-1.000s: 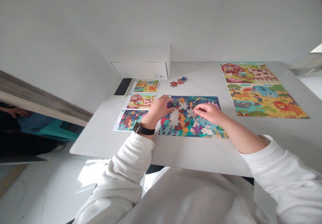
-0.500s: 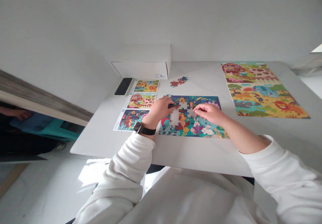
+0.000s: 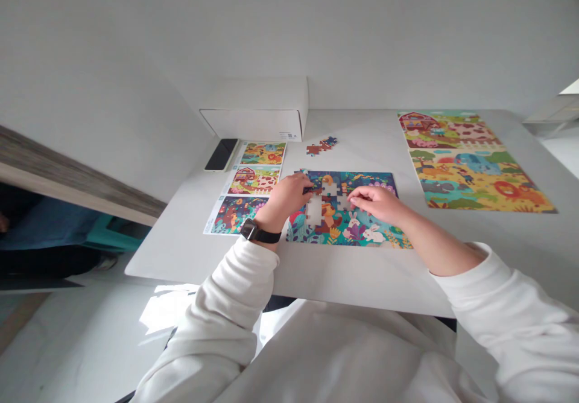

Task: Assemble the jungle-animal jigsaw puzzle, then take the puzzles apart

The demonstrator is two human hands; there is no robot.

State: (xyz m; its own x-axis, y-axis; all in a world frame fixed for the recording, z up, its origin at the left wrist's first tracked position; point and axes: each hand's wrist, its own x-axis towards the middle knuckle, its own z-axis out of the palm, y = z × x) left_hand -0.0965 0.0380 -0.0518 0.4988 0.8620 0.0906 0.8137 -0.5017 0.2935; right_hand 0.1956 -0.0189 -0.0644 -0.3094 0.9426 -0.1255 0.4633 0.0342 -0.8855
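Note:
A colourful jigsaw puzzle (image 3: 357,234) with rabbits and plants lies partly assembled on the white table, with gaps at its left and upper middle. My left hand (image 3: 290,195), wearing a black watch (image 3: 260,231), rests at the puzzle's left side. Its curled fingers and thumb close around a dark puzzle piece (image 3: 308,190). Over the puzzle's right half is my right hand (image 3: 377,203), its fingertips drawn together beside a gap. Whatever those fingertips may hold is hidden.
Several loose pieces (image 3: 322,146) lie behind the puzzle. To the left are a picture sheet (image 3: 253,181), a phone (image 3: 221,154) and a white box (image 3: 253,124). Two finished puzzles (image 3: 479,177) lie right. Another person's clothing (image 3: 49,225) shows at far left.
Both hands stay almost exactly where they were over the puzzle. At the far left, the other person's arm and clothing have shifted.

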